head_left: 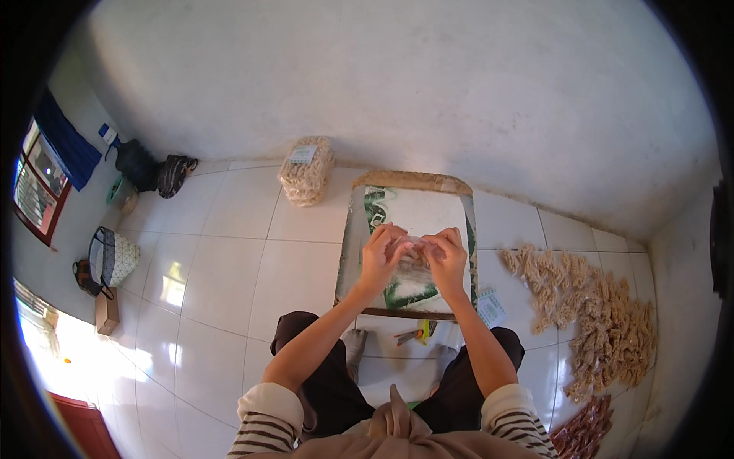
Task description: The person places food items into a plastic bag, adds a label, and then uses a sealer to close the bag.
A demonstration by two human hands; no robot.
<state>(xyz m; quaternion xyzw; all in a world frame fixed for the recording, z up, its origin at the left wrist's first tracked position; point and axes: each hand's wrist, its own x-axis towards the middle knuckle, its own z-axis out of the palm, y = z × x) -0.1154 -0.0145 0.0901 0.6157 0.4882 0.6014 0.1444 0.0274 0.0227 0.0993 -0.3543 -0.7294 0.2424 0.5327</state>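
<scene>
Grip pinched closed: left hand (pixel 381 256), right hand (pixel 446 258) hold what seems clear plastic bag (pixel 415 258) over low table (pixel 413 181).

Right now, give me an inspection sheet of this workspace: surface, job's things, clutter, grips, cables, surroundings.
Surface: table with worn brown rim; green-marked white sheet on top.
Job's things: clear film, likely plastic, between the hands; beige bundles on the floor at right, red-brown packs nearer; pale pack by the wall.
Clutter: card right of the table; small items near the feet, unclear; bag and box at left.
Left grip: fingers pinching the film.
Right grip: likewise.
Cables: nothing seen.
Surroundings: pale wall, tiled floor, window and blue curtain at left.
</scene>
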